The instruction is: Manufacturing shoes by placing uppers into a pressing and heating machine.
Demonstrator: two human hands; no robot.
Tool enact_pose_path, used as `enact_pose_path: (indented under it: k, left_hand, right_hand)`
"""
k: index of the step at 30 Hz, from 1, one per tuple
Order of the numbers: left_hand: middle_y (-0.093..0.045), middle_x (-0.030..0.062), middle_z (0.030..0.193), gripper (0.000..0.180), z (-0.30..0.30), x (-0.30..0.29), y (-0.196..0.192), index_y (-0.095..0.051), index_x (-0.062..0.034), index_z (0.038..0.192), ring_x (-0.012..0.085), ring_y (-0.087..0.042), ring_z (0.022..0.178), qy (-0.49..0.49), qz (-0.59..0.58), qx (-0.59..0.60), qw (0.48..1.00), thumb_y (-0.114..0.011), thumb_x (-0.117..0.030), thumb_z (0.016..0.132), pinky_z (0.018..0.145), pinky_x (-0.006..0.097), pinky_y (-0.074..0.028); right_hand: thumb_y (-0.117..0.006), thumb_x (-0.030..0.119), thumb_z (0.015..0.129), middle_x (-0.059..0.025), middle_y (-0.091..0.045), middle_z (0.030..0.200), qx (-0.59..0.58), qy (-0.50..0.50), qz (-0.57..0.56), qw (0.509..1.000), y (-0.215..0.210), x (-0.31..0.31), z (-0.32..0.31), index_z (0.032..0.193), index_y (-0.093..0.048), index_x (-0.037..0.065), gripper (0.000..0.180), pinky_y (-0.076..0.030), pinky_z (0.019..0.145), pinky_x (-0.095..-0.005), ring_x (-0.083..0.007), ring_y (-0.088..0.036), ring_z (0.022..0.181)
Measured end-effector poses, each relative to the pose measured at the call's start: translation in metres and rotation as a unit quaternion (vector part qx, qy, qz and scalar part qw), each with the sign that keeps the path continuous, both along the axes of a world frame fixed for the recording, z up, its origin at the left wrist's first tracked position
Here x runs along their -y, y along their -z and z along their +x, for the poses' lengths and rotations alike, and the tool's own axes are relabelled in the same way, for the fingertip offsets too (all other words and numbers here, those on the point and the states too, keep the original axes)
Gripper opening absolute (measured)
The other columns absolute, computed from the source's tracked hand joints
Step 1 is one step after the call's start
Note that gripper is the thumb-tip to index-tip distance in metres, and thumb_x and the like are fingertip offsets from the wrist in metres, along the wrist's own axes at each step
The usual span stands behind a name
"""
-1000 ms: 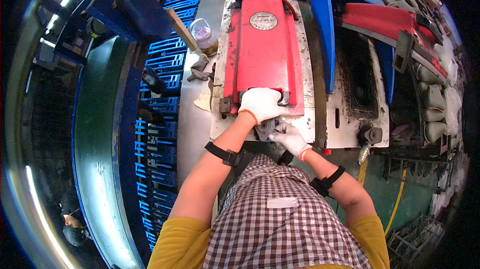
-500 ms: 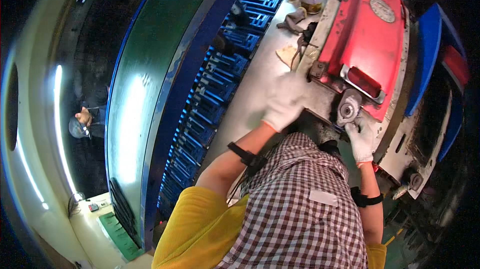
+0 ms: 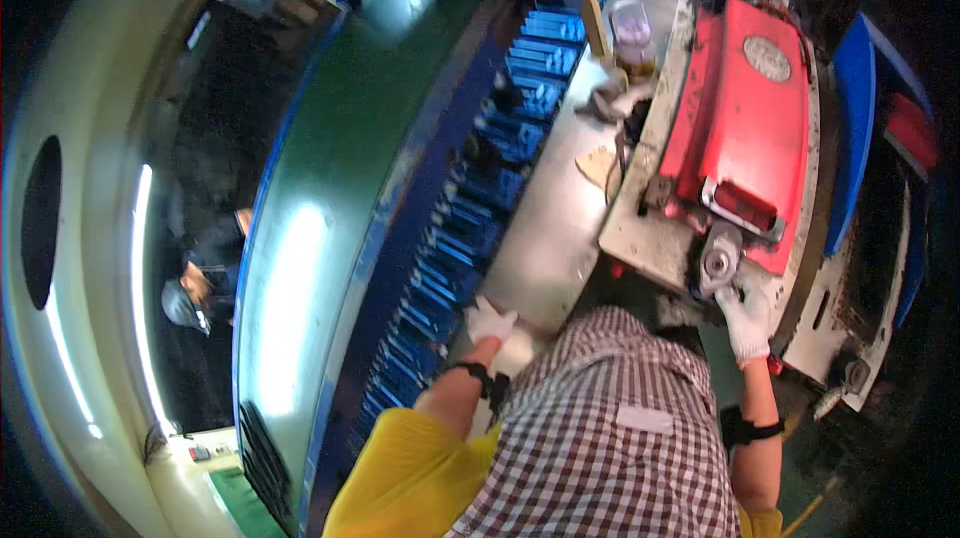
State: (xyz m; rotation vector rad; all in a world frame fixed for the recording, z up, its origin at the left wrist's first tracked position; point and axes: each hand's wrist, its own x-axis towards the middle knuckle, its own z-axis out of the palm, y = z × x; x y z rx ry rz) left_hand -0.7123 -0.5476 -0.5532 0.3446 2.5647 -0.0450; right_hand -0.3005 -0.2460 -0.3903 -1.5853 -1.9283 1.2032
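Note:
My left hand (image 3: 490,322), in a white glove, is over the table's left side, at the edge of the blue rack (image 3: 440,268). Its thumb stands apart from the other fingers, and I see nothing in it. The white-gloved right hand (image 3: 746,324) is at the near end of a red-covered machine (image 3: 752,108). Its fingers close against the lower end of a grey rounded metal part (image 3: 719,260) with a round centre. That part sits just below a rectangular metal-framed opening (image 3: 745,206) in the red cover. The fingertips are partly hidden.
A pale metal tabletop (image 3: 545,258) runs between rack and machine. On it lie a tan scrap (image 3: 597,167), a crumpled cloth (image 3: 605,101) and a clear container (image 3: 631,30). A blue-sided machine (image 3: 852,128) stands at right. Beyond the green panel (image 3: 345,168), another person (image 3: 190,298) is visible.
My left hand has moved left and down, away from the red machine to the rack's edge. The right hand stays at the grey metal part. The whole view has shifted slightly.

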Motion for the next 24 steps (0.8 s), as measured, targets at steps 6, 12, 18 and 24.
enact_pose_path:
  k: [6, 12, 18, 24]
  left_hand:
    - [-0.045, 0.0261, 0.152, 0.115, -0.011, -0.007, -0.003, -0.026, -0.0076, 0.161, 0.0426, -0.044, 0.142, 0.019, -0.038, -0.019, 0.999, -0.082, -0.059, 0.075, 0.113, 0.051, -0.043]
    - [-0.05, 0.0235, 0.149, 0.104, -0.032, -0.035, -0.004, -0.037, -0.0066, 0.157, 0.0415, -0.051, 0.137, -0.014, -0.034, 0.013, 0.999, -0.072, -0.068, 0.081, 0.112, 0.05, -0.044]
    - [-0.068, 0.0244, 0.127, 0.054, -0.106, -0.017, 0.048, -0.064, -0.0023, 0.13, 0.0405, -0.064, 0.121, 0.043, -0.026, 0.039, 0.998, -0.048, -0.046, 0.103, 0.104, 0.049, -0.051]
    - [-0.064, 0.0231, 0.129, 0.047, -0.05, -0.031, 0.043, -0.067, -0.0106, 0.122, 0.0396, -0.061, 0.123, 0.042, 0.021, -0.035, 0.998, -0.061, -0.049, 0.097, 0.103, 0.049, -0.051]
  right_hand:
    - [-0.075, 0.026, 0.082, -0.0228, -0.073, 0.098, 0.026, 0.02, 0.012, 0.999, -0.023, 0.005, -0.008, 0.107, -0.068, -0.001, 0.037, -0.054, 0.085, -0.0426, -0.0374, -0.072, 0.093]
    - [-0.076, 0.028, 0.081, -0.0232, -0.072, 0.092, 0.054, 0.021, 0.036, 0.998, -0.024, 0.004, -0.008, 0.103, -0.068, 0.001, 0.036, -0.054, 0.082, -0.0444, -0.04, -0.071, 0.088]
    - [-0.077, 0.028, 0.081, -0.0213, -0.072, 0.093, 0.046, 0.009, 0.017, 0.999, -0.018, 0.001, -0.01, 0.103, -0.068, 0.002, 0.035, -0.054, 0.081, -0.0432, -0.0373, -0.071, 0.088]
    - [-0.077, 0.029, 0.082, -0.0197, -0.072, 0.093, 0.08, 0.019, 0.014, 0.997, -0.011, 0.004, -0.005, 0.103, -0.068, 0.003, 0.034, -0.053, 0.082, -0.0416, -0.0352, -0.071, 0.089]
